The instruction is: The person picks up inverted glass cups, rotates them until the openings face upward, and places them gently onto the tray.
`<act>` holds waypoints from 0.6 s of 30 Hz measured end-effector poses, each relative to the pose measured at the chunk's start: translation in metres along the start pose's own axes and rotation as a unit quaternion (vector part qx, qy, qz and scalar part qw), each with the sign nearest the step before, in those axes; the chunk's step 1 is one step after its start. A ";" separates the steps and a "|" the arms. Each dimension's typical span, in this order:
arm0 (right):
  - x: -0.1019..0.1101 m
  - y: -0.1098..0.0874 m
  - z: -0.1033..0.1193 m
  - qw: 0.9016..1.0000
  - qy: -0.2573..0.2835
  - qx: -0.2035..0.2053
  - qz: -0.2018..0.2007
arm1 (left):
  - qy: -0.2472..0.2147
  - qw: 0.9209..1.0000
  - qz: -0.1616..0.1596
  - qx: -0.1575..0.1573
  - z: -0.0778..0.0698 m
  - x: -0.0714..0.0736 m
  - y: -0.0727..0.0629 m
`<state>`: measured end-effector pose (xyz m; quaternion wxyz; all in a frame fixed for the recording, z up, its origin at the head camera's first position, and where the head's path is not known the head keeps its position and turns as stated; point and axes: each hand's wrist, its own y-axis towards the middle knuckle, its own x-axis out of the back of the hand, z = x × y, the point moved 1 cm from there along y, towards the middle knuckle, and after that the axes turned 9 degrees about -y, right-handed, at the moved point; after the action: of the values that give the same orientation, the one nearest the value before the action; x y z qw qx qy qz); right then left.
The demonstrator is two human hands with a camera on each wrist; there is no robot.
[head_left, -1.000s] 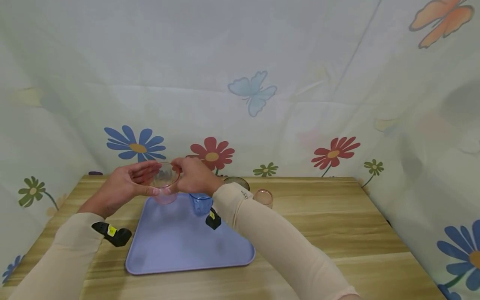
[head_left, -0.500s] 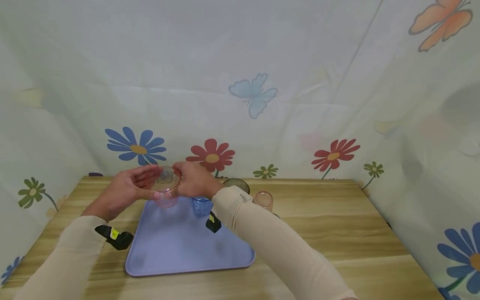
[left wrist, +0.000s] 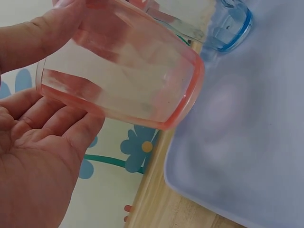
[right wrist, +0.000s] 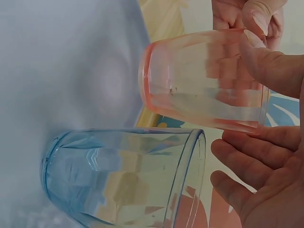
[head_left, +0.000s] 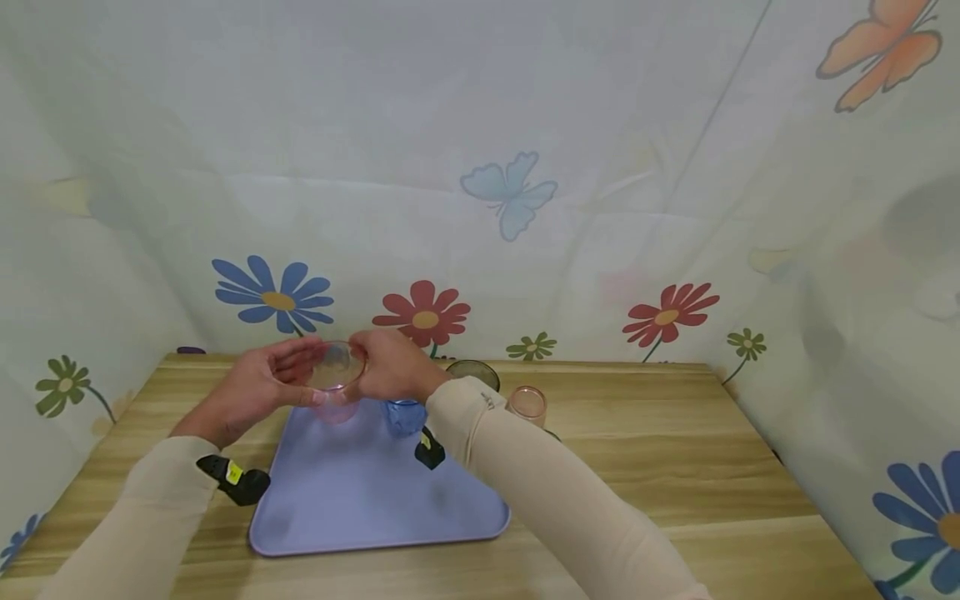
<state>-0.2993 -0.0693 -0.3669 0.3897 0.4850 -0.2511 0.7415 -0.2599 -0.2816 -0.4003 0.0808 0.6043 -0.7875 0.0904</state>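
A clear pink cup (head_left: pixel 334 408) is held upright over the far left part of a lavender tray (head_left: pixel 375 500). My left hand (head_left: pixel 258 387) holds its left side, thumb in front and fingers behind. From the other side my right hand (head_left: pixel 396 367) grips the cup near the rim between thumb and fingers. In the left wrist view, the pink cup's base (left wrist: pixel 183 102) hangs above the tray surface, apart from it. A clear blue cup (right wrist: pixel 118 175) stands on the tray just right of the pink one, partly hidden by my right hand and wrist in the head view.
Behind my right forearm, a dark smoky glass (head_left: pixel 480 372) and a small amber cup (head_left: pixel 528 404) stand on the wooden table (head_left: pixel 637 467). Another dark rim (head_left: pixel 552 435) peeks out past the sleeve. A flower-printed cloth (head_left: pixel 585 275) hangs behind the table.
Both hands and the pink cup have come down slightly and a little to the right. The grip looks the same, and the head view has tilted a touch.
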 end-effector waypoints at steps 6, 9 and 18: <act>-0.002 0.002 -0.003 1.000 -0.013 0.010 -0.001 | 0.014 1.000 -0.005 0.005 0.001 -0.002 0.001; -0.004 0.003 -0.005 1.000 -0.018 0.015 0.001 | 0.011 1.000 0.000 0.005 0.003 -0.003 0.001; -0.008 0.002 -0.006 0.999 -0.033 0.033 0.010 | 0.028 1.000 0.010 0.004 0.009 -0.002 0.001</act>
<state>-0.3028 -0.0687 -0.3771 0.3574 0.5195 -0.2440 0.7367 -0.2601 -0.2817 -0.4095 0.0994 0.5938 -0.7906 0.1117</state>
